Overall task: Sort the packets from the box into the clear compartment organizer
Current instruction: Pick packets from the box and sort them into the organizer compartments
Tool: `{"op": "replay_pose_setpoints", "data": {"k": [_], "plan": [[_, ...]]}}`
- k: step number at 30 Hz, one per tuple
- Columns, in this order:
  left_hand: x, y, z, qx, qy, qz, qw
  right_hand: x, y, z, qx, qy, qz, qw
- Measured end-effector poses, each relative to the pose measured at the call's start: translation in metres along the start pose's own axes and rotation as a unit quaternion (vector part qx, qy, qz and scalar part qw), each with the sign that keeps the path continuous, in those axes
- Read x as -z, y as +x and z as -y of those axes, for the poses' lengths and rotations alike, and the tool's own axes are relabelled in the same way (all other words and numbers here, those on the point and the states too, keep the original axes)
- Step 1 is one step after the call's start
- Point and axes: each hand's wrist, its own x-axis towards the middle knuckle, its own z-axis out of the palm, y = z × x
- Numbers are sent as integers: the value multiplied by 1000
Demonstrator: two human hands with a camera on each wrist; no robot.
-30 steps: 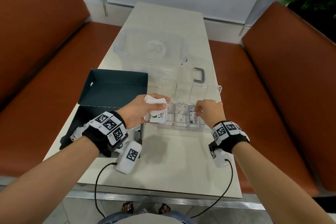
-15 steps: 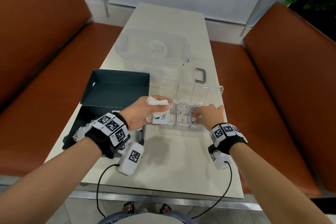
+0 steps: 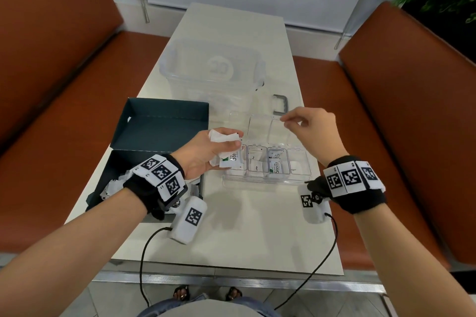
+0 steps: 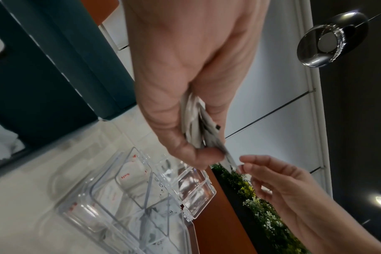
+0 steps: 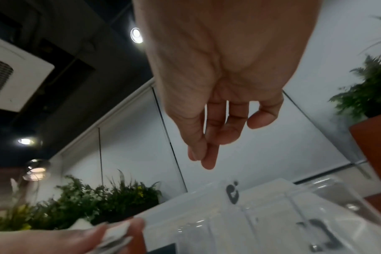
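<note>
Head view: the left hand (image 3: 206, 154) clamps a bunch of packets (image 3: 226, 152) over the organizer (image 3: 266, 165) on the desk (image 3: 247, 226); the right hand (image 3: 313, 128) hovers above it, fingers loosely curled, apparently holding nothing. More packets lie in the box (image 3: 159, 147). Left wrist view: packet edges fan from the grip, print unreadable. Right wrist view: thumb touches fingertip; organizer blurred.

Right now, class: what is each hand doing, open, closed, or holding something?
Left hand: grips a bunch of packets.
Right hand: holds nothing, fingers loosely curled, open.
</note>
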Motion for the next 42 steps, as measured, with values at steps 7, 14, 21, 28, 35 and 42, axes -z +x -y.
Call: {"op": "replay_pose_setpoints", "data": {"k": [7,14,21,28,35,42], "plan": [[-19,7,-6,-31,-20,-33,999,-36,-19,35,-53,121,163,978],[-21,2,-9,16,-47,-29,998,-59,-30,35,-164,316,122,926],[-18,-1,-6,-3,-45,-32,998,-60,-29,31,-162,327,116,924],[-17,-2,-6,-13,-3,-19,1000,-49,-12,26,-131,292,52,946],[-14,-2,-8,-9,6,-21,1000,-27,2,14,-158,344,15,926],[-18,3,-5,-41,28,-30,998,-32,-2,20,-186,429,153,870]]}}
